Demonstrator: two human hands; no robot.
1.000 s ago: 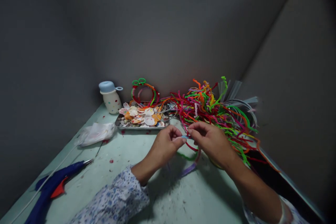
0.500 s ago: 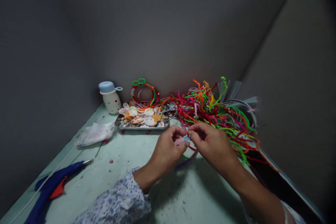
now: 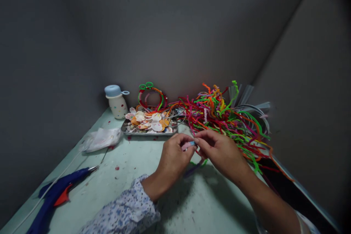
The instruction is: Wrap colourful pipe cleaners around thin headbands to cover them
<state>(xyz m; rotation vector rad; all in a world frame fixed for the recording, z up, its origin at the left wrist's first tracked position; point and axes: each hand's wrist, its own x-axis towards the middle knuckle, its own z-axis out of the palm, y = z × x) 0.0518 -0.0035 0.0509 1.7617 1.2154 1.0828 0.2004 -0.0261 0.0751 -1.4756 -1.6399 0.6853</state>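
Observation:
My left hand is closed around a pipe-cleaner-wrapped band, whose pink part with a light blue end shows between thumb and fingers. Thumb and forefinger of my right hand meet in a pinch at that blue end, seemingly on a thin red pipe cleaner; the fingertips partly hide it. Below the hands hangs a purple curved length, with a bit of green beside it. Whether it belongs to the same band I cannot tell.
Behind my hands lies a tangled heap of coloured pipe cleaners. Left of it, a metal tray holds paper cutouts and a decorated headband. A bottle, a plastic bag and a blue glue gun with its cord stand or lie farther left.
My right fingertips have shifted slightly left, closer against the blue end. The left hand keeps its grip, and the whole view has moved a little.

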